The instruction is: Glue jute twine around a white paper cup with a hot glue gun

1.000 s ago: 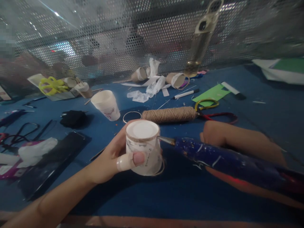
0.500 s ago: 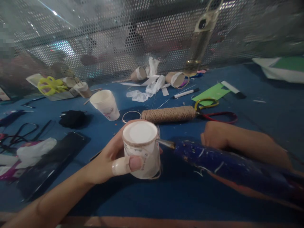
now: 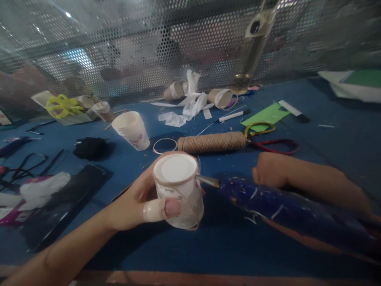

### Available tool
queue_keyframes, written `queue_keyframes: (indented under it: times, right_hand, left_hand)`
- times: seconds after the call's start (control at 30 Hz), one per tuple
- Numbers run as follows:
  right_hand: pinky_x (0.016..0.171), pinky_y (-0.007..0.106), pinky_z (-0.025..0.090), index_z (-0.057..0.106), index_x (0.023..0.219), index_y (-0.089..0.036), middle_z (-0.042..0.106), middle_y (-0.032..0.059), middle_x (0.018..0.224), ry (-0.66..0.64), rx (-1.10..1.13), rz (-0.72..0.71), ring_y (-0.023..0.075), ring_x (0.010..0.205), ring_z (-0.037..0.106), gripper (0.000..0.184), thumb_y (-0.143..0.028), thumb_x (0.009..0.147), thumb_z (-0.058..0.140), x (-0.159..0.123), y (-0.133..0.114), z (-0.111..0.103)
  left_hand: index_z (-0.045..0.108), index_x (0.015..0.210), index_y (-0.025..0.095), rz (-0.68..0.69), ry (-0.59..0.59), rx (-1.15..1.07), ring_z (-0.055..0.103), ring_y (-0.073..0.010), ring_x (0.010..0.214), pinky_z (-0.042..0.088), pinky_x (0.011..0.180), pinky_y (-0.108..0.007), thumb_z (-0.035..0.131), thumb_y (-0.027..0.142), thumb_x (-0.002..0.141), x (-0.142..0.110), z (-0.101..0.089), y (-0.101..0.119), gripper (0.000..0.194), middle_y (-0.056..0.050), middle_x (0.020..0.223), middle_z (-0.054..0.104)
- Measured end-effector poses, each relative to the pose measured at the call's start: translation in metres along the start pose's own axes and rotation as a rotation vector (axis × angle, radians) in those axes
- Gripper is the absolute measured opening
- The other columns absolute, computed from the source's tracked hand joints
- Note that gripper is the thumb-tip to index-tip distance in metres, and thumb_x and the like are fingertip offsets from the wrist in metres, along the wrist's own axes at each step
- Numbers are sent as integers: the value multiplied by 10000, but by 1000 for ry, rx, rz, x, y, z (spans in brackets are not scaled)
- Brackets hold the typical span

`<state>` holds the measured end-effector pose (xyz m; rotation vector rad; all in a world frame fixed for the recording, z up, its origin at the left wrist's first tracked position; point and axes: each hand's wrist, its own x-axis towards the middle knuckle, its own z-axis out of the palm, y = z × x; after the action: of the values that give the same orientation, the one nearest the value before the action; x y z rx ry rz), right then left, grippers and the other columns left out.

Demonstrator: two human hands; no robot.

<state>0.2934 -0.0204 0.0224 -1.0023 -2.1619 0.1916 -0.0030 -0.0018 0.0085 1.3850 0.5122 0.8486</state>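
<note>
A white paper cup (image 3: 189, 208) is upside down in my left hand (image 3: 143, 198), whose fingers curl round its far side and whose thumb, wrapped in a plaster, presses the near wall. Brown twine circles the cup's upturned base, and a little shows at the lower rim. My right hand (image 3: 270, 171) is closed at the blue hot glue gun (image 3: 268, 202); the gun's body hides much of the grip. The metal nozzle points left and meets the twine at the cup's right edge, or is very close to it.
Behind the cup lie a twine roll (image 3: 212, 143), scissors (image 3: 276, 147) and a stack of paper cups (image 3: 132, 129). Farther back are white lace (image 3: 187, 111), a marker (image 3: 233, 116) and green paper (image 3: 266, 117). A dark phone-like slab (image 3: 65, 202) rests at left.
My left hand has turned the cup a little, so its printed marks have shifted and the lower rim has swung slightly right. The glue gun stays almost where it was.
</note>
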Motion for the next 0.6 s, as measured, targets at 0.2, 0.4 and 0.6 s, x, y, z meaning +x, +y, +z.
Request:
queue_keyframes:
  times: [0.2, 0.4, 0.6]
  right_hand:
    - [578, 367, 370, 452, 790, -290, 527, -38, 781, -26, 142, -13, 146, 644, 529, 261, -161, 1000, 540, -3, 8, 1]
    - [578, 347, 379, 465, 794, -292, 545, -45, 781, -25, 146, -49, 138, 649, 542, 256, -171, 986, 584, -3, 11, 1]
    - [591, 352, 366, 455, 768, -289, 519, -47, 770, -5, 113, -29, 149, 648, 525, 273, -178, 953, 621, -1, 7, 0]
  left_hand:
    - [541, 1450, 197, -45, 51, 70, 671, -299, 1179, 539, 1057, -498, 829, 442, 869, 2, 2, -1, 693, -131, 1319, 695]
    - [549, 1440, 200, -57, 53, 69, 696, -286, 1135, 577, 1005, -465, 850, 431, 851, 2, 1, 1, 701, -114, 1254, 701]
    - [581, 1434, 249, -9, -32, -39, 745, -225, 1109, 622, 925, -335, 813, 357, 916, 3, 3, 5, 578, -68, 1220, 747]
